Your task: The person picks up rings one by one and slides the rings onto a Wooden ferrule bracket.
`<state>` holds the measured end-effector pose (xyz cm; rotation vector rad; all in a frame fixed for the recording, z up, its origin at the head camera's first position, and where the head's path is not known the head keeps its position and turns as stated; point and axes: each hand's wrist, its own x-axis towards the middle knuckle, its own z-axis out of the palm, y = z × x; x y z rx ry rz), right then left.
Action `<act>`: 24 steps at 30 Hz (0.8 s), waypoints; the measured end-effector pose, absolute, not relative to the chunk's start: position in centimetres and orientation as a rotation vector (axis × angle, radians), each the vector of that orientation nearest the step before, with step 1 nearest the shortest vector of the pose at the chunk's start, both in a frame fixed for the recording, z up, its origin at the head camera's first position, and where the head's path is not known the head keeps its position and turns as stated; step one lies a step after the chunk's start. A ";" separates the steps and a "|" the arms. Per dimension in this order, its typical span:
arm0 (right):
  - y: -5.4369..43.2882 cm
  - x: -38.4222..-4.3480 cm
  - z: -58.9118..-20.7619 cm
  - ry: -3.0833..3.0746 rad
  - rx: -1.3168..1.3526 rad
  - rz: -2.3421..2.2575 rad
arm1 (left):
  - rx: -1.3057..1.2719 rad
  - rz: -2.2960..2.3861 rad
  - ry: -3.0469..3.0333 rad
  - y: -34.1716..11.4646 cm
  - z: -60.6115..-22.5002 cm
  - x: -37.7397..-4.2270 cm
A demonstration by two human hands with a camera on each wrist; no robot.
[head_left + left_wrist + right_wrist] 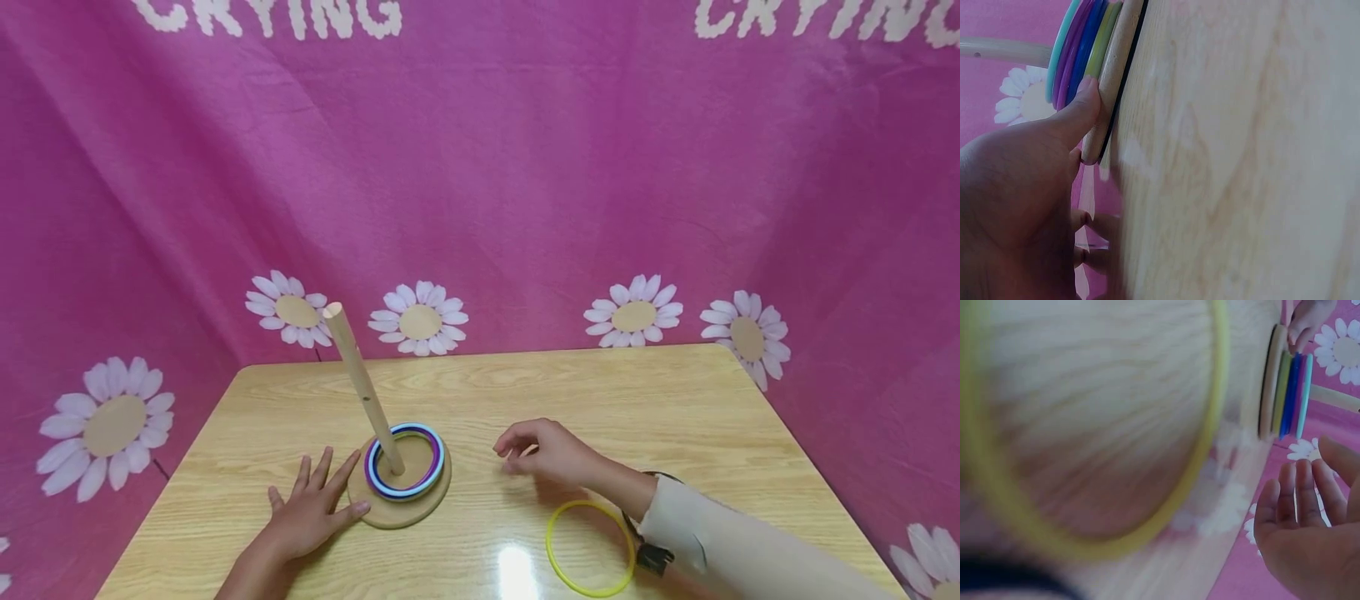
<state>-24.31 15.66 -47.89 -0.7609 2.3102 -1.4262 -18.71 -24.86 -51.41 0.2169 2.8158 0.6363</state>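
A wooden peg (363, 392) rises from a round wooden base (397, 517) on the left of the table. Several rings lie stacked around its foot; the light-blue ring (441, 467) is on top, and purple, blue and yellow-green ones (1099, 44) show beneath it in the left wrist view. My left hand (306, 512) rests at the base's left edge, fingers spread, thumb touching the rim. Right of the base, my right hand (551, 454) hovers over the table with loosely bent fingers and nothing in them. A yellow ring (551, 554) lies flat on the table below my right wrist.
The wood-grain table (600, 392) ends at a pink curtain (510, 208) printed with white daisies and lettering. A dark strap with a small black device (655, 558) sits at my right wrist, close to the yellow ring.
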 end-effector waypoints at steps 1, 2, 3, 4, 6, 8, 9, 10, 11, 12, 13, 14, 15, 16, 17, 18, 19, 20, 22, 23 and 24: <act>16.2 -24.1 -48.0 2.292 -0.764 -1.428 | 0.216 0.639 2.817 -24.9 -51.4 -18.7; 16.8 -23.9 -48.1 2.272 -0.760 -1.429 | 0.218 0.640 2.818 -24.9 -51.5 -18.7; 17.4 -23.7 -48.2 2.252 -0.756 -1.427 | 0.218 0.644 2.819 -24.9 -51.5 -18.7; 18.0 -23.5 -48.3 2.241 -0.753 -1.422 | 0.222 0.645 2.818 -24.9 -51.5 -18.7; 19.0 -23.2 -48.7 2.218 -0.752 -1.404 | 0.229 0.653 2.829 -25.0 -51.7 -18.8; 20.0 -22.8 -49.1 2.205 -0.750 -1.385 | 0.233 0.657 2.835 -25.1 -51.8 -18.8; 20.5 -22.6 -49.3 2.198 -0.757 -1.376 | 0.232 0.659 2.837 -25.1 -51.8 -18.8; 21.0 -22.4 -49.5 2.196 -0.762 -1.365 | 0.234 0.660 2.838 -25.0 -51.8 -18.8; 21.4 -22.3 -49.6 2.194 -0.766 -1.352 | 0.234 0.658 2.836 -25.0 -51.9 -18.8; 21.8 -22.1 -49.8 2.190 -0.761 -1.340 | 0.232 0.656 2.830 -25.0 -51.8 -18.8; 22.2 -22.0 -49.9 2.180 -0.763 -1.334 | 0.227 0.650 2.825 -25.0 -51.8 -18.8; 22.6 -21.8 -49.9 2.173 -0.765 -1.323 | 0.222 0.644 2.820 -25.0 -51.7 -18.8; 22.9 -21.7 -50.0 2.169 -0.758 -1.309 | 0.222 0.640 2.817 -25.0 -51.7 -18.8; 23.3 -21.7 -50.0 2.168 -0.752 -1.295 | 0.221 0.634 2.815 -24.9 -51.6 -18.8; 23.5 -21.7 -50.0 2.164 -0.746 -1.281 | 0.217 0.631 2.813 -24.9 -51.5 -18.7; 23.8 -21.7 -50.1 2.162 -0.744 -1.268 | 0.214 0.628 2.813 -24.9 -51.5 -18.7; 24.0 -21.7 -50.1 2.161 -0.744 -1.257 | 0.211 0.624 2.813 -24.9 -51.5 -18.7; 24.2 -21.7 -50.2 2.166 -0.743 -1.243 | 0.210 0.622 2.814 -24.9 -51.4 -18.7; 24.4 -21.8 -50.3 2.173 -0.757 -1.227 | 0.211 0.617 2.819 -24.9 -51.4 -18.7; 24.5 -21.9 -50.4 2.175 -0.772 -1.221 | 0.211 0.615 2.822 -24.9 -51.4 -18.7; 24.6 -21.9 -50.5 2.177 -0.787 -1.217 | 0.212 0.611 2.825 -24.9 -51.5 -18.7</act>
